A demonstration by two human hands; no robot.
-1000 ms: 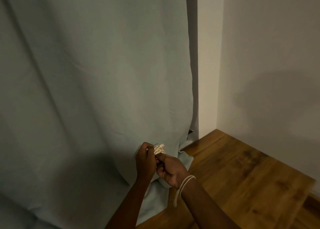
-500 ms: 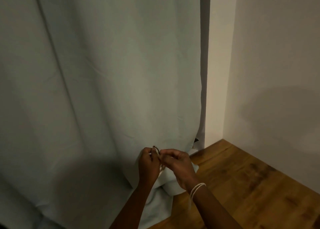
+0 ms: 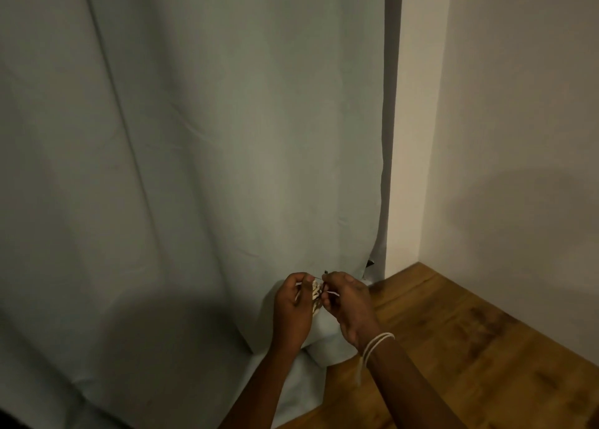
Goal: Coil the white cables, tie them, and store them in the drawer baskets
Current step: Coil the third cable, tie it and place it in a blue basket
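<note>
A white string (image 3: 376,344) circles the right wrist. Left hand (image 3: 291,308) and right hand (image 3: 348,302) both pinch a small coiled white cable (image 3: 316,295) held between them, above the wooden floor (image 3: 470,363). Behind hangs a pale curtain (image 3: 210,136). No writing is legible.

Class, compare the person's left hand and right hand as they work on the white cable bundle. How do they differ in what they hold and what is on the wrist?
The left hand grips the coiled white cable bundle; the right hand pinches a thin dark tie at the bundle's top. The right wrist wears loops of white cord; the left wrist is bare. Both hands are curled and meet in front of the pale curtain.
</note>
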